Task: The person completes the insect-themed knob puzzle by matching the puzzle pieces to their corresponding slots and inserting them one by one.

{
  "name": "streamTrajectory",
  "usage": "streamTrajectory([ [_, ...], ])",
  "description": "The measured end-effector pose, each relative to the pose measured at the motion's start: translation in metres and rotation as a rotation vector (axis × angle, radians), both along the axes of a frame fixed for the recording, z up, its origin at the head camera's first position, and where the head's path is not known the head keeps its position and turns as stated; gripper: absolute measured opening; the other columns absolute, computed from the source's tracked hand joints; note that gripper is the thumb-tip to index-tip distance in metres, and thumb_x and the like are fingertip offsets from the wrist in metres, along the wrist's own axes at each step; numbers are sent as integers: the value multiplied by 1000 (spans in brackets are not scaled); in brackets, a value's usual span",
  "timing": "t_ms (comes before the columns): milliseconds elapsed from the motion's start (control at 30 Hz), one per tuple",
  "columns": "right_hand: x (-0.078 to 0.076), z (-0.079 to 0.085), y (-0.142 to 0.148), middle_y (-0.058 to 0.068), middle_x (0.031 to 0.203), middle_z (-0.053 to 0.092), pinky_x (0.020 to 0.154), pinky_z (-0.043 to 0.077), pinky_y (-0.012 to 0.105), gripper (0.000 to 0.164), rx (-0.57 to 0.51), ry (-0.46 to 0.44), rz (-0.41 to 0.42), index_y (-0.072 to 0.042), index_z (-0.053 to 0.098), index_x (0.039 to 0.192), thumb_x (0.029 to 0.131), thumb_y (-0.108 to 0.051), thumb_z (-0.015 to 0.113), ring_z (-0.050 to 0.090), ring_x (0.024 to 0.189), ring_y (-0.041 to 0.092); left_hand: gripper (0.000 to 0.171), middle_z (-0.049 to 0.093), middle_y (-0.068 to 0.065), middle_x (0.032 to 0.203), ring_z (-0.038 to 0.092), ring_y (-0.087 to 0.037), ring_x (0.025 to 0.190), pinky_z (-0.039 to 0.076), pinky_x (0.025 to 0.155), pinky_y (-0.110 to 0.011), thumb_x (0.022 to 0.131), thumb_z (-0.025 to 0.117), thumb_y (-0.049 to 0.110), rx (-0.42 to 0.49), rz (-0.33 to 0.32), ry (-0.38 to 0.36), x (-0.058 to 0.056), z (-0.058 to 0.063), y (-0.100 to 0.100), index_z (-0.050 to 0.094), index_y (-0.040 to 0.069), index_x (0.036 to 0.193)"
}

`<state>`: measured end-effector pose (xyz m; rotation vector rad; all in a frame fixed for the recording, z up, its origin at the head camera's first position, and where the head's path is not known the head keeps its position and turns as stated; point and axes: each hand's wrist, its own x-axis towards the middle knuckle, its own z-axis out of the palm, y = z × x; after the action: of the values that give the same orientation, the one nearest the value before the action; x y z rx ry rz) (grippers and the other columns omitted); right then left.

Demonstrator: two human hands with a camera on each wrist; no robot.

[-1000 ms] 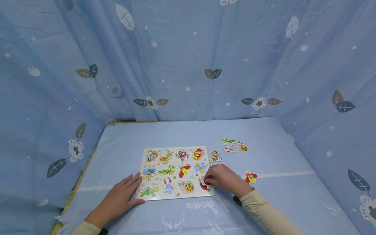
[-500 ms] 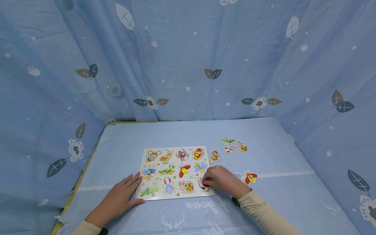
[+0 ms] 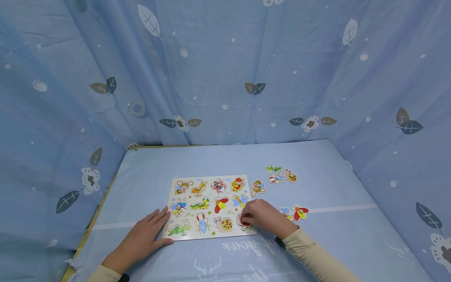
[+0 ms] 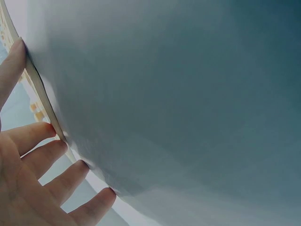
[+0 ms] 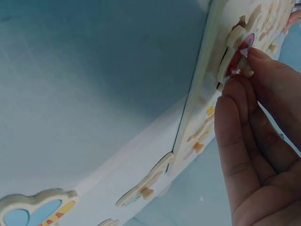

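Note:
A pale insect puzzle board (image 3: 208,235) lies flat on the cloth-covered table. Over its front right corner, my right hand (image 3: 262,215) pinches a red bug puzzle piece (image 3: 244,222) between thumb and fingertips. In the right wrist view that puzzle piece (image 5: 235,59) sits tilted at its recess, its edge raised above the board surface. My left hand (image 3: 146,235) rests at the board's left edge with fingers spread. Its fingertips touch that edge in the left wrist view, where the thumb (image 4: 11,68) also meets the edge.
Right of the board lie loose knobbed pieces: a bee (image 3: 258,188), a dragonfly (image 3: 286,212) and a red-winged fly (image 3: 301,213). Farther back are a grasshopper (image 3: 273,169), a beetle (image 3: 276,179) and a snail (image 3: 290,176). A blue curtain (image 3: 225,78) hangs behind the table.
My right hand has shifted slightly left and down with the red bug puzzle piece, which now covers more of its recess. More of the dragonfly shows. The left hand stays put.

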<state>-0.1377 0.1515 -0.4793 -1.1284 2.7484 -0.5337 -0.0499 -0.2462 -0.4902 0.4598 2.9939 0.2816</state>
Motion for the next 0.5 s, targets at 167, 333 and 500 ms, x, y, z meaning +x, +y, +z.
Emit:
streamTrajectory([
  [167, -1, 2, 1, -11, 79, 71, 63, 50, 14, 5, 14, -9, 7, -16, 82, 86, 91, -18, 82, 55, 69, -5, 93, 46, -10, 162, 46, -43, 146, 46, 110, -62, 85, 71, 67, -1, 3, 1, 0, -1, 0, 51, 7, 153],
  [333, -1, 2, 0, -10, 81, 73, 62, 50, 13, 6, 20, -11, 15, -16, 82, 86, 91, -19, 81, 55, 69, -6, 96, 46, -10, 162, 46, -44, 146, 47, 110, -62, 85, 67, 72, -4, 0, 2, 0, -2, -1, 51, 7, 153],
  [500, 0, 0, -1, -9, 83, 76, 63, 50, 14, 5, 7, -5, -7, -17, 82, 88, 92, -20, 81, 57, 70, -6, 97, 46, -11, 162, 46, -44, 146, 47, 110, -62, 85, 65, 74, -3, -11, 10, -1, -3, -2, 51, 6, 153],
])
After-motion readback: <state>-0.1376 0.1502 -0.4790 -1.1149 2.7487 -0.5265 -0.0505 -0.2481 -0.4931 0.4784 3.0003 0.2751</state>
